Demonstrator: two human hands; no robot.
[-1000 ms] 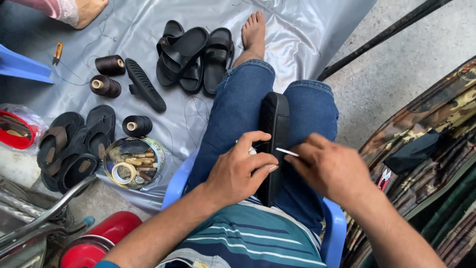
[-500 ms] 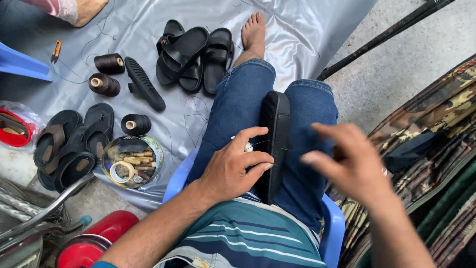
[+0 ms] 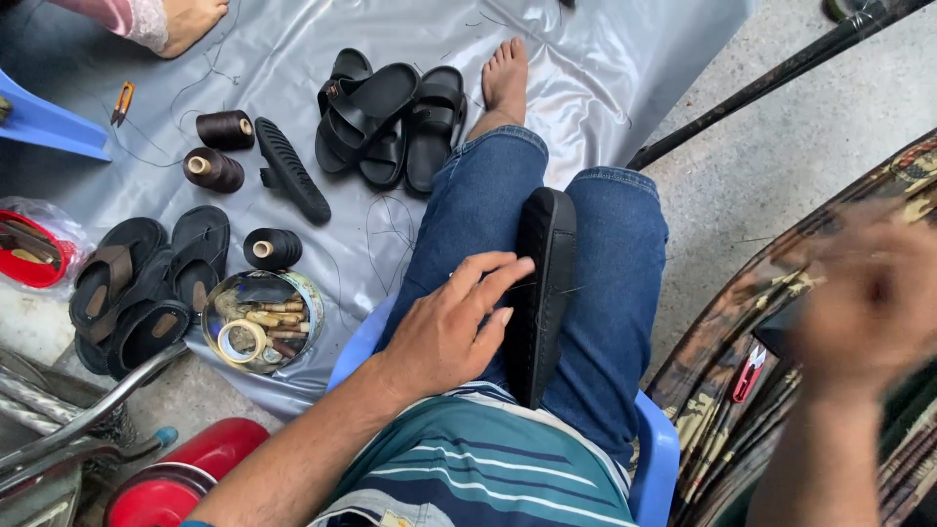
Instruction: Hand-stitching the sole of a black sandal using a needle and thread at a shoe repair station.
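Observation:
A long black sandal sole (image 3: pixel 547 254) stands on edge between my knees, against my blue jeans. My left hand (image 3: pixel 449 327) lies against its left side, fingers spread onto the sole and steadying it. My right hand (image 3: pixel 869 293) is far out to the right over a camouflage cloth (image 3: pixel 722 390). It is blurred, so its grip is unclear. A thin thread shows at the sole's right edge.
On the grey sheet lie a pile of black sandals (image 3: pixel 386 112), a loose sole (image 3: pixel 291 181), three dark thread spools (image 3: pixel 224 129), a tin of tools (image 3: pixel 259 320) and brown-strapped sandals (image 3: pixel 146 283). Another person's foot (image 3: pixel 190 20) is at top left. Small red snips (image 3: pixel 750 371) rest on the cloth.
My right hand has left the sole, where it held a needle, and swung far out to the right. My left hand has opened its fingers along the sole.

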